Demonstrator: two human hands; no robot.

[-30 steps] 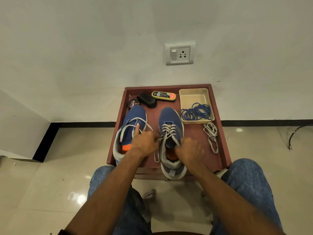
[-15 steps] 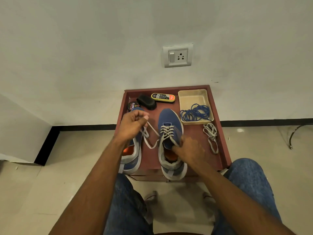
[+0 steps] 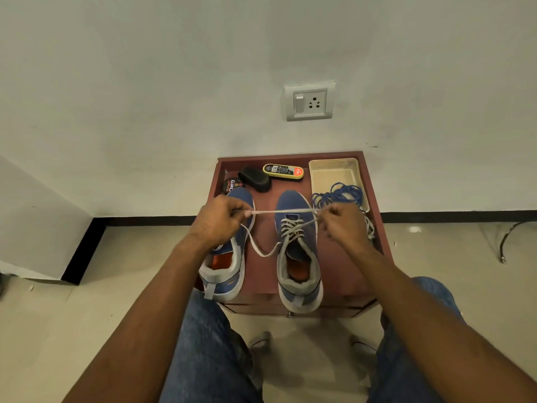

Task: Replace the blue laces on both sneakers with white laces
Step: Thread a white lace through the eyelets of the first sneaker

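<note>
Lace (image 3: 283, 211), white, stretched taut btwn both hands, L (image 3: 218, 221) & R (image 3: 343, 225) each pinching an end.

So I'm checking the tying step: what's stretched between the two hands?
In the head view, a white lace runs taut between the left hand and right hand, crossing above the toe of the right sneaker.
</note>
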